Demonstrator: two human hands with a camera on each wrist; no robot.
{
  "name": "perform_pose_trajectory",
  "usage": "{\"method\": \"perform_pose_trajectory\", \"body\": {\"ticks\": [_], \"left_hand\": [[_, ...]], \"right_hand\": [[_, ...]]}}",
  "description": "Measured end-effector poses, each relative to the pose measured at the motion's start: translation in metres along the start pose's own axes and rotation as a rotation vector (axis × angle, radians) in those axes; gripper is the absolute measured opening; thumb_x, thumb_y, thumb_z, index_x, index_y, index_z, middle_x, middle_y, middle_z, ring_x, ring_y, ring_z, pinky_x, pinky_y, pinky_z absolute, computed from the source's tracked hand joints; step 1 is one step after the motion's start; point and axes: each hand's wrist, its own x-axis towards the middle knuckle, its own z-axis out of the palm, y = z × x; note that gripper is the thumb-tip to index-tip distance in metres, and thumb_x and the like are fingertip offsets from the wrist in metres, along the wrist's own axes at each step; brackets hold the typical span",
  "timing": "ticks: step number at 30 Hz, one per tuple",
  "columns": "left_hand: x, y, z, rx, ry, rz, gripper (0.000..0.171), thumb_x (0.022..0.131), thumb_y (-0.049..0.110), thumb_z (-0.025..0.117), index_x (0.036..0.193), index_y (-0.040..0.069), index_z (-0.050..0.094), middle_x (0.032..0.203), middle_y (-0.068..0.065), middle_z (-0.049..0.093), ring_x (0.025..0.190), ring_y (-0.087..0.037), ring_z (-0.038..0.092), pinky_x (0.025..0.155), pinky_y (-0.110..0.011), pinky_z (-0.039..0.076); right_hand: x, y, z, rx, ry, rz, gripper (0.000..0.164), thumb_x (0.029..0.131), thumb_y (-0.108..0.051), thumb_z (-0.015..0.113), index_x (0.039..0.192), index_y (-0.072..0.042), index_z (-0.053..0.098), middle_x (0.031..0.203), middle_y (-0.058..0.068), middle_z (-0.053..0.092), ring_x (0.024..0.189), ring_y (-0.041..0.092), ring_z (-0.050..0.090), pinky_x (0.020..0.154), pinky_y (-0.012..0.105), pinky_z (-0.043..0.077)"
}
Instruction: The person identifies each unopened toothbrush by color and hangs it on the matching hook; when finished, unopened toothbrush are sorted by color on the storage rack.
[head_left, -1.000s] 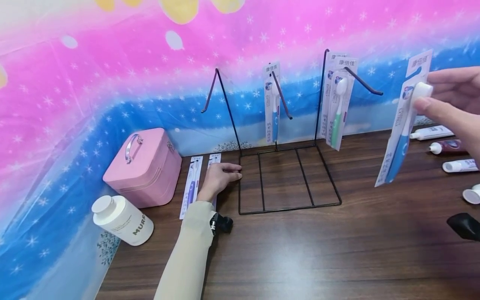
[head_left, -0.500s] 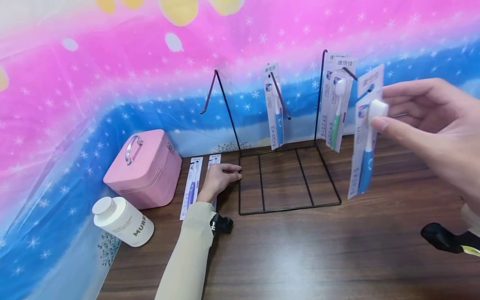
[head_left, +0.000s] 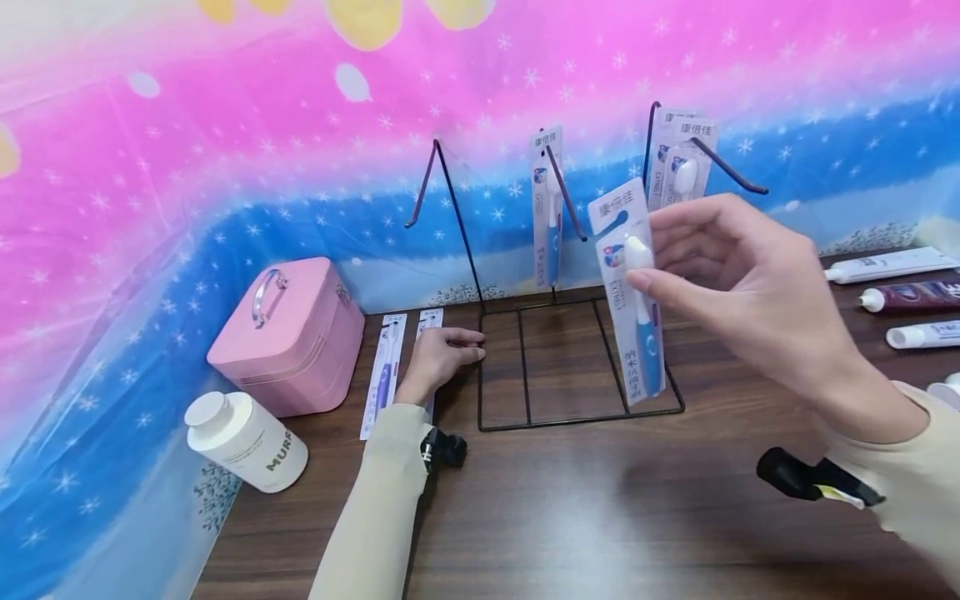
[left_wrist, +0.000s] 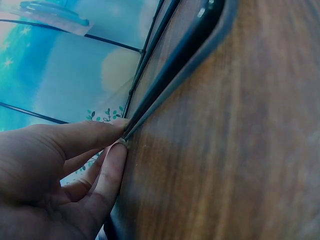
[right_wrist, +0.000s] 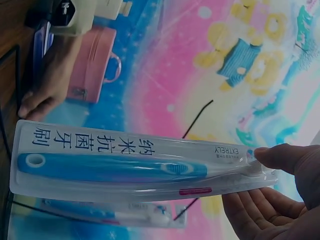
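My right hand (head_left: 757, 292) pinches a packaged toothbrush (head_left: 628, 329) with a blue handle near its brush-head end. The pack hangs nearly upright in front of the black wire rack (head_left: 528, 421), overlapping its base in the head view. In the right wrist view, its clear blister (right_wrist: 125, 167) faces the camera. My left hand (head_left: 435, 362) pinches the left base wire of the rack between thumb and fingers, seen close in the left wrist view (left_wrist: 65, 165). Another blue toothbrush pack (head_left: 550, 208) hangs on the middle hook. Packs (head_left: 684, 179) on the right hook are partly hidden by my right hand.
A purple toothbrush pack (head_left: 384, 375) lies left of the rack, with a second pack (head_left: 431, 320) partly under my left hand. Farther left stand a pink case (head_left: 288, 333) and a white bottle (head_left: 247, 437). Several tubes (head_left: 911, 296) lie at the right. The left hook (head_left: 423, 183) is bare.
My right hand has carried the blue toothbrush pack leftward and lower, from the right side to in front of the rack. My left hand stays on the base wire.
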Motion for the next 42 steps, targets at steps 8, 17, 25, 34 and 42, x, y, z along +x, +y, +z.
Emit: {"method": "perform_pose_trajectory", "body": {"ticks": [8,17,25,34,42], "left_hand": [[0.001,0.002,0.000,-0.008,-0.009,0.029,0.020,0.086,0.017,0.076,0.106,0.015,0.076,0.114,-0.003,0.066,0.100,-0.019,0.060,0.082,-0.037,0.048],[0.000,-0.001,-0.003,-0.001,-0.015,0.016,0.021,0.086,0.016,0.076,0.106,0.015,0.076,0.117,-0.003,0.065,0.102,-0.020,0.060,0.086,-0.038,0.047],[0.001,0.002,-0.002,-0.001,-0.006,0.025,0.020,0.085,0.016,0.076,0.105,0.015,0.076,0.114,-0.003,0.066,0.102,-0.020,0.060,0.085,-0.038,0.048],[0.000,-0.001,-0.001,-0.011,-0.012,0.022,0.020,0.086,0.017,0.075,0.106,0.015,0.076,0.116,-0.004,0.065,0.105,-0.021,0.057,0.086,-0.038,0.047],[-0.002,0.000,-0.002,-0.008,-0.013,0.016,0.021,0.086,0.017,0.075,0.107,0.014,0.076,0.118,-0.004,0.064,0.106,-0.021,0.057,0.087,-0.039,0.047]], "right_hand": [[0.003,0.003,0.015,-0.005,-0.020,-0.038,0.041,0.079,0.005,0.077,0.116,-0.001,0.060,0.099,0.008,0.066,0.085,0.019,0.065,0.076,0.022,0.052],[0.002,0.012,0.027,-0.026,-0.021,0.012,0.038,0.081,-0.006,0.079,0.115,-0.006,0.062,0.098,0.000,0.066,0.083,0.017,0.066,0.072,0.023,0.053],[0.014,0.025,0.032,-0.054,-0.001,0.040,0.039,0.082,-0.013,0.079,0.117,-0.009,0.060,0.099,-0.003,0.066,0.084,0.015,0.066,0.074,0.024,0.052],[0.032,0.041,0.041,-0.063,0.044,0.062,0.040,0.084,-0.020,0.078,0.118,-0.008,0.059,0.097,-0.004,0.068,0.085,0.013,0.065,0.078,0.026,0.052],[0.052,0.054,0.050,-0.067,0.089,0.080,0.044,0.083,-0.030,0.078,0.117,-0.009,0.059,0.097,-0.004,0.068,0.085,0.011,0.065,0.081,0.030,0.051]]}}
